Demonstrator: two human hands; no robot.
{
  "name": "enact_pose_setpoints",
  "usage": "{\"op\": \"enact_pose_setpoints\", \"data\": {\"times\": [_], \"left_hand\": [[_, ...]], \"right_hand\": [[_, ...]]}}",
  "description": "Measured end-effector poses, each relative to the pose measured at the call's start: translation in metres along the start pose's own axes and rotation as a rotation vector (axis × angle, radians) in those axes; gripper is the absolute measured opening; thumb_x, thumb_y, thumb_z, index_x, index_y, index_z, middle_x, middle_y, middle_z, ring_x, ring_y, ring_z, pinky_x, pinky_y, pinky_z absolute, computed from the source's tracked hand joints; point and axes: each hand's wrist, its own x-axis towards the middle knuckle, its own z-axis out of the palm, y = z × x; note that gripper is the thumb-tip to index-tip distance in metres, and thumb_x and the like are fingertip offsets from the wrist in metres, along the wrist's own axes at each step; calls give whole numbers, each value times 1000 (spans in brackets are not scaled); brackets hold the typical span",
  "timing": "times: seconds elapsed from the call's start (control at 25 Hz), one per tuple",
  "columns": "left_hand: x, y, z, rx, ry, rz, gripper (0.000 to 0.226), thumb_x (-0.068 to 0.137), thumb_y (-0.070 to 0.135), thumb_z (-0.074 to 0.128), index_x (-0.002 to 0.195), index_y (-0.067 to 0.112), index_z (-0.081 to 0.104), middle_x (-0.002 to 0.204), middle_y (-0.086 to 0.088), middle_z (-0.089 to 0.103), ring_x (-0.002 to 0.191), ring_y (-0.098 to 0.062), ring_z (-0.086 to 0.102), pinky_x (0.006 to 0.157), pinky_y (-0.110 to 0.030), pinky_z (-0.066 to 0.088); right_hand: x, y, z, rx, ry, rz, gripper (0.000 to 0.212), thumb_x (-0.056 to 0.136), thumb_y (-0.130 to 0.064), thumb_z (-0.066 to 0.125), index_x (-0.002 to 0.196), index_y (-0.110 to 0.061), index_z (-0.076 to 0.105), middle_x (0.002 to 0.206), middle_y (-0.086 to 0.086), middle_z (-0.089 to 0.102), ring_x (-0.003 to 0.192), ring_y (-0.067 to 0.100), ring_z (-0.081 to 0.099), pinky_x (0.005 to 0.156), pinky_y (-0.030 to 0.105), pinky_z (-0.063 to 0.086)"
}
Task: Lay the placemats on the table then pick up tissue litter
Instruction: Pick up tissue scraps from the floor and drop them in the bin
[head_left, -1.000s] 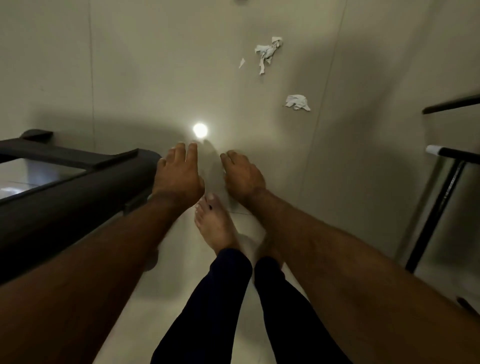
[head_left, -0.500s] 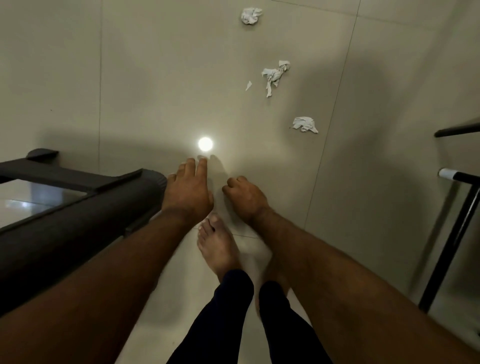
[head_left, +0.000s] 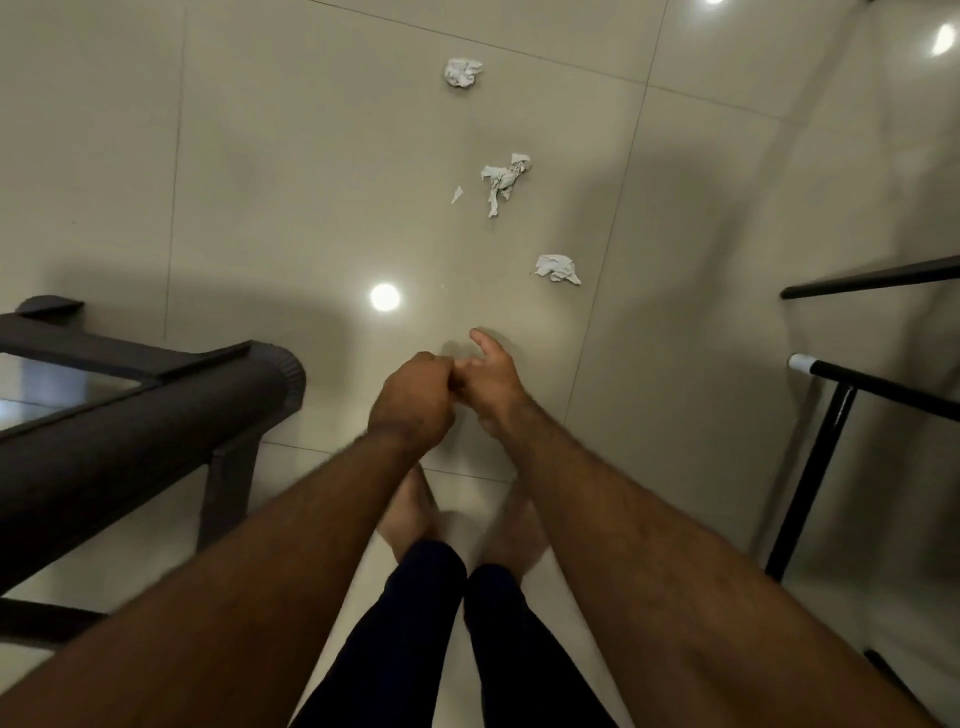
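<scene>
Glossy beige floor tiles (head_left: 270, 171) filled the view, with a round light reflection (head_left: 385, 297) near the middle. Your left hand (head_left: 413, 400) was curled into a loose fist, fingers together; whether it held anything could not be told. Your right hand (head_left: 491, 382) touched it at the knuckles, its grip apart, thumb raised and nothing visible in it. Both hands hung above the floor, just ahead of your bare feet (head_left: 410, 512).

Tissue litter lay on the tiles ahead of your hands, none of it touched. One flat wad (head_left: 558, 268) was nearest, ahead and to the right of the right hand. A long twisted piece (head_left: 503, 182) lay beyond it, with a small scrap (head_left: 456, 194) just beside it on the left. A crumpled ball (head_left: 462, 71) lay farthest off, well apart from the others.

To your left stood a dark worktop (head_left: 140, 436) with a rounded edge and a glass panel. To your right stood a black metal frame (head_left: 831, 410) with a white end cap. No placemats showed anywhere in view. Your legs wore dark trousers (head_left: 415, 639).
</scene>
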Motion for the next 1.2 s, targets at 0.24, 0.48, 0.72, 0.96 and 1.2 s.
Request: {"op": "enact_pose_setpoints", "data": {"times": [0.24, 0.48, 0.72, 0.96, 1.2], "left_hand": [[-1, -6, -4, 139, 3, -73, 16, 84, 1, 64, 91, 7, 77, 88, -11, 72, 80, -29, 68, 73, -38, 59], [-14, -55, 8, 56, 68, -184, 17, 88, 3, 66, 98, 8, 79, 90, -11, 76, 81, -27, 70, 78, -39, 62], [-17, -75, 17, -47, 137, -177, 17, 91, 3, 66, 102, 6, 79, 96, -11, 77, 85, -24, 71, 77, -31, 56], [-9, -60, 16, -427, 121, -344, 14, 89, -1, 71, 86, 12, 76, 84, -6, 74, 77, -22, 75, 75, -38, 65], [-19, -18, -7, -486, 44, -389, 24, 89, -6, 65, 90, 13, 79, 86, -5, 75, 75, -19, 76, 61, -21, 57]], "right_hand": [[-2, 21, -27, -130, 13, 24, 65, 82, 5, 57, 141, -19, 45, 103, 16, 72, 82, 25, 73, 72, 35, 58], [11, 73, -32, -1110, 203, -580, 45, 86, -5, 56, 130, -14, 59, 122, 11, 64, 107, 33, 60, 89, 39, 52], [33, 85, -14, -1252, 225, -819, 49, 71, 10, 56, 117, -4, 64, 107, 19, 66, 95, 41, 59, 74, 42, 53], [31, 83, -27, -1191, 338, -615, 51, 74, -1, 58, 122, -16, 58, 112, 13, 60, 98, 37, 58, 75, 40, 52], [5, 56, -68, -934, 394, -508, 55, 77, 6, 49, 125, -18, 60, 117, 9, 58, 97, 30, 61, 84, 33, 52]]}}
